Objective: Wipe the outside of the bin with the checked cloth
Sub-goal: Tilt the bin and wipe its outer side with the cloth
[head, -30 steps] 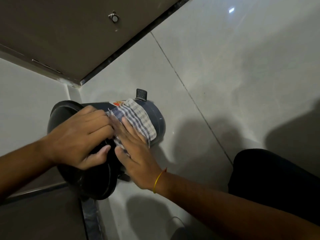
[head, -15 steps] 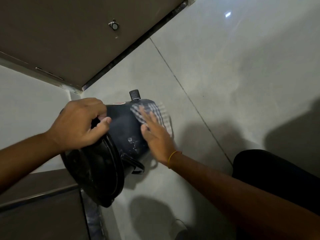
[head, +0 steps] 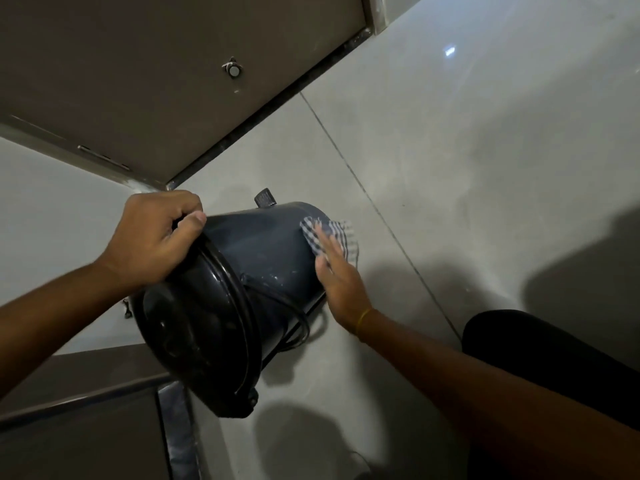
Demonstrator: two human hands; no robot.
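A dark grey pedal bin [head: 263,251] is tipped on its side above the tiled floor, its black lid [head: 194,344] facing me and its base pointing away. My left hand [head: 156,237] grips the rim of the bin near the lid, at the upper left. My right hand [head: 337,275] lies flat with fingers spread, pressing the blue-and-white checked cloth [head: 332,237] against the bin's right side near the base. The black foot pedal [head: 265,197] sticks out at the top of the base. A thin wire handle [head: 294,317] hangs below the body.
A brown door [head: 156,81] with a small round stopper [head: 232,71] stands behind the bin, its frame meeting the pale tiled floor [head: 450,168]. A brown cabinet edge [head: 79,410] is at lower left. My dark-clothed knee [head: 554,358] is at lower right.
My right hand slid the cloth along the bin's side toward the base. My left hand shifted from the bin's body to the rim, and the bin tilted with its lid more toward me.
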